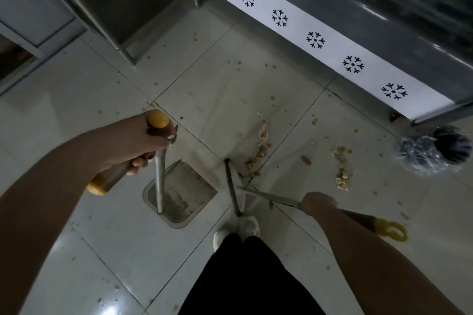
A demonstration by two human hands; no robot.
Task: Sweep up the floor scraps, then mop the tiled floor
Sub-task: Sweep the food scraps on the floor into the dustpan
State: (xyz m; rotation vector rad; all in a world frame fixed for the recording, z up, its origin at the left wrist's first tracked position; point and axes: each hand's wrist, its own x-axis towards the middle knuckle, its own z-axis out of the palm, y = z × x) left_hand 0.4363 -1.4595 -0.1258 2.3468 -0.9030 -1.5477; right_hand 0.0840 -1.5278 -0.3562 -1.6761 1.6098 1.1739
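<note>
Snowflakes [315, 40] on strip [334, 52] near floor scraps [263, 139]

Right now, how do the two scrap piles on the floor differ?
The left scrap pile is longer and ends by the broom head; the right scrap pile is shorter and lies apart from it, nearer the dark bundle. Both are pale narrow lines on the tiles.

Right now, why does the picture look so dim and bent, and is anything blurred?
Head view: dim, greyish light overall; a bright glare patch on the floor tiles at lower left; the wide lens slightly bows the snowflake strip along the cabinet; the broom near the scraps is smeared, its bristles hard to make out.
</note>
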